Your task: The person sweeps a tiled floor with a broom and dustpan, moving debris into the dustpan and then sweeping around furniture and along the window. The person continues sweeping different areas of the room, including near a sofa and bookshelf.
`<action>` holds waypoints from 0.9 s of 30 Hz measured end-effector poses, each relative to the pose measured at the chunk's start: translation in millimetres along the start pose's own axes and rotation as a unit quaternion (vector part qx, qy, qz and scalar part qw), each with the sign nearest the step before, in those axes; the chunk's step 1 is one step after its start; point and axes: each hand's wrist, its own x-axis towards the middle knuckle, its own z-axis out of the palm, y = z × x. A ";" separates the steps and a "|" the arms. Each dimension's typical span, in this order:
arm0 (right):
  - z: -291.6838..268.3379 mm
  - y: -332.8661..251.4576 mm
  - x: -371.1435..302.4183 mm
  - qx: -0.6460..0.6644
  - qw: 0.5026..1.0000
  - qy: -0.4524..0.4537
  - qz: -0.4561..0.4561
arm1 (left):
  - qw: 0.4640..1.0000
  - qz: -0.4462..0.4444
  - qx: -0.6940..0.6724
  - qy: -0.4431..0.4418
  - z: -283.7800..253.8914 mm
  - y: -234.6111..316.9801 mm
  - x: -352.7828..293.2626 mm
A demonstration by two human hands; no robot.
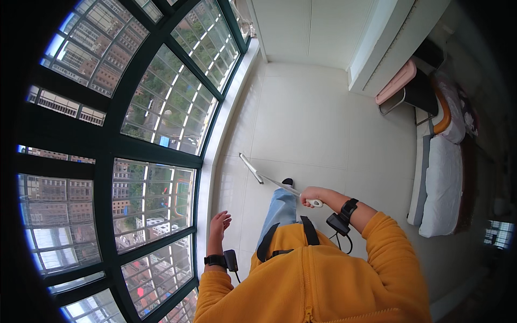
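Room: narrow and bright, with a floor (307, 116) of large, glossy off-white tiles divided by thin straight seams.
Window wall: dark green metal frames (105, 161) hold clear panes on the left, backed by pale metal bars, with buildings and trees outside; a smooth white sill (207, 185) runs along its foot.
Clothing: soft, matte mustard fleece (301, 274) with a zip and dark straps, above light blue denim (277, 210).
Padded furniture: low and boxy at the right, its white cushion (442, 185) softly creased beside a curved orange-brown edge (442, 114).
Chair: black seat on a bent, shiny metal tube (393, 107), with a smooth pink panel (397, 82) next to it.
Floor tool: slim pale handle (279, 184) joined to a straight, narrow bar head (251, 168), which lies near the sill, apparently on the tiles.
Right hand (312, 197): fingers wrapped closed around the tool's rounded white grip end (317, 203).
Left hand (220, 222): raised near the sill, half open, fingers loosely bent, nothing seen in it.
Wrist units: small black boxes on straps, one right (337, 223), one left (230, 260).
Shoe: dark rounded toe (288, 182), just beside the handle.
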 end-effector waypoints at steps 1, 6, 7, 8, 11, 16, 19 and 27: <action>2.4 -31.7 21.1 0.034 0.999 0.005 0.006 | 1.000 -0.006 -0.007 0.009 -6.6 7.1 5.2; -22.4 -151.6 86.4 0.064 0.998 0.009 -0.003 | 0.997 -0.044 -0.023 0.062 -36.9 44.1 35.5; -32.4 -166.5 95.3 0.117 0.993 0.006 0.004 | 0.996 -0.051 -0.024 0.071 -40.8 52.3 41.6; -43.5 -179.2 103.5 0.170 0.985 0.002 0.011 | 0.996 -0.056 -0.018 0.069 -42.7 61.2 48.8; -93.6 -202.1 113.5 0.173 0.985 0.019 0.012 | 0.996 -0.064 0.015 0.055 -35.2 92.9 75.7; -183.3 -162.5 68.6 0.474 0.875 0.054 -0.084 | 0.996 -0.059 0.073 0.007 7.8 151.2 137.2; -200.9 -102.0 18.2 0.575 0.799 0.111 -0.139 | 0.993 -0.040 0.098 -0.042 43.6 183.4 165.6; -177.0 -10.0 -74.3 0.628 0.742 0.230 -0.046 | 0.986 -0.029 0.114 -0.119 110.7 221.2 191.6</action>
